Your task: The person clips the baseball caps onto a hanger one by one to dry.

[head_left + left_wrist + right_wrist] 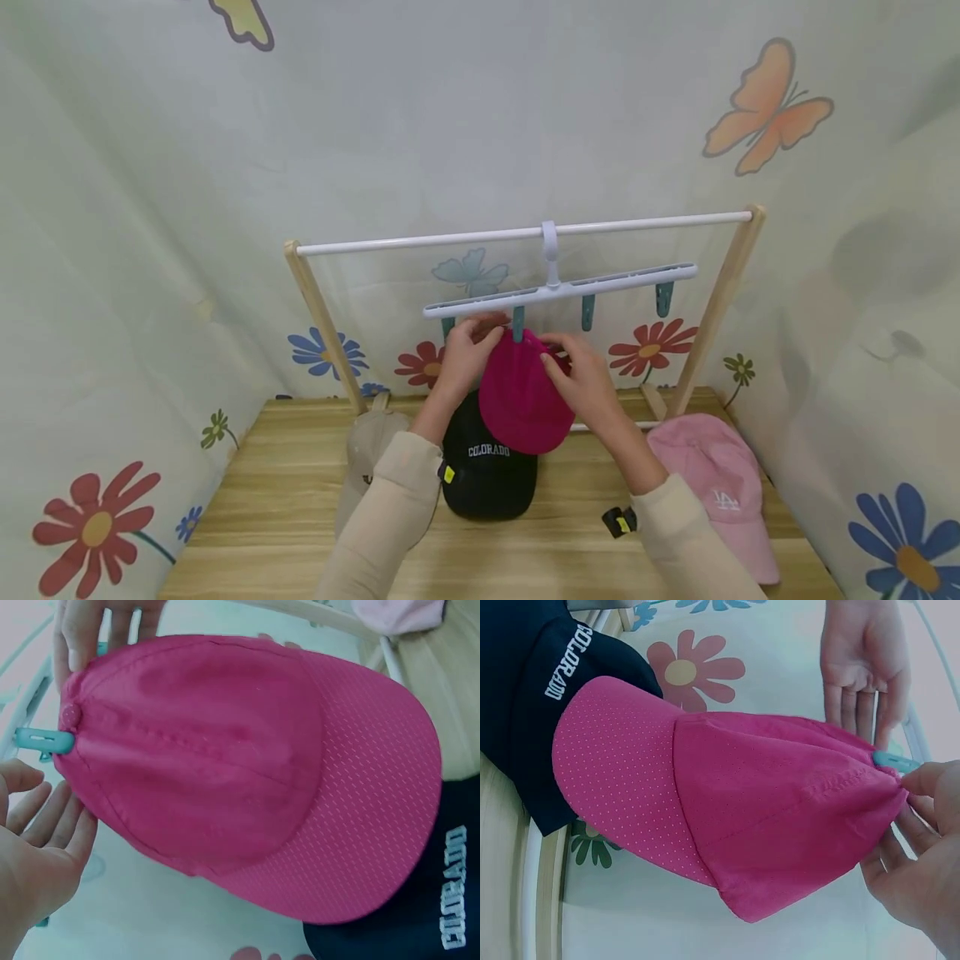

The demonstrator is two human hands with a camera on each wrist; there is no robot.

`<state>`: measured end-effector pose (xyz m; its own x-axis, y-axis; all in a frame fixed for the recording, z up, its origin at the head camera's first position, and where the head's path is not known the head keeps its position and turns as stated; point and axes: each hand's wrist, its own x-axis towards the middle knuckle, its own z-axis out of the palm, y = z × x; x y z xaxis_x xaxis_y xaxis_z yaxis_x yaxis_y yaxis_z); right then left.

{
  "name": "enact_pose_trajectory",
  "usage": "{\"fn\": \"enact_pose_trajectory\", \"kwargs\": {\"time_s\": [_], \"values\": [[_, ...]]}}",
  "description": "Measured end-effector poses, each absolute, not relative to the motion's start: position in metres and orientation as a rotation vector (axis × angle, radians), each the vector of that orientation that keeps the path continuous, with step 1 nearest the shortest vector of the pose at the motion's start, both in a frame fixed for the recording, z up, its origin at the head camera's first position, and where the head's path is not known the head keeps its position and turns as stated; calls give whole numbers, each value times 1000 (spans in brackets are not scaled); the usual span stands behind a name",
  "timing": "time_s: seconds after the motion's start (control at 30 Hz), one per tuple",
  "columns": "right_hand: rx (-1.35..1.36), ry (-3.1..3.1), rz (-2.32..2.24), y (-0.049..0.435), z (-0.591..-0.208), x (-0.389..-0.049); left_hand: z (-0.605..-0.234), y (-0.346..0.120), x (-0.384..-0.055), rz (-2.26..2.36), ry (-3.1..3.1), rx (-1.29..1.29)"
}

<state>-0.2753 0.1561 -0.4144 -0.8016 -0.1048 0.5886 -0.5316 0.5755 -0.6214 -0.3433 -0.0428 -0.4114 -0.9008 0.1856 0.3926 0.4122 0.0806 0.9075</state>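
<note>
A bright pink cap [525, 392] hangs brim down from a teal clip [518, 323], which bites its crown beside the top button [71, 715]. My right hand [587, 379] pinches the crown's edge close to that clip, thumb in front and fingers behind. On the clip's other side my left hand [468, 354] has its thumb apart from the cap; its extended fingers [64, 814] reach the crown's edge. The clip belongs to a white hanger [558, 292] hooked on a rack's white bar [420, 242]. Behind the pink cap sits a black "COLORADO" cap [487, 483], partly covered.
Further teal clips, such as the rightmost clip [663, 298], hang along the hanger. A beige cap [375, 442] lies left on the wooden table [255, 500], partly behind my left sleeve. A light pink cap [723, 475] lies right, near the rack's wooden post [712, 317].
</note>
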Motion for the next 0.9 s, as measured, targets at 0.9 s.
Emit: {"fn": "enact_pose_trajectory", "kwargs": {"time_s": [0.9], "values": [[662,-2365,1034,139,-468,-244,-489,-82,-288,-1477,-2407,-890]]}}
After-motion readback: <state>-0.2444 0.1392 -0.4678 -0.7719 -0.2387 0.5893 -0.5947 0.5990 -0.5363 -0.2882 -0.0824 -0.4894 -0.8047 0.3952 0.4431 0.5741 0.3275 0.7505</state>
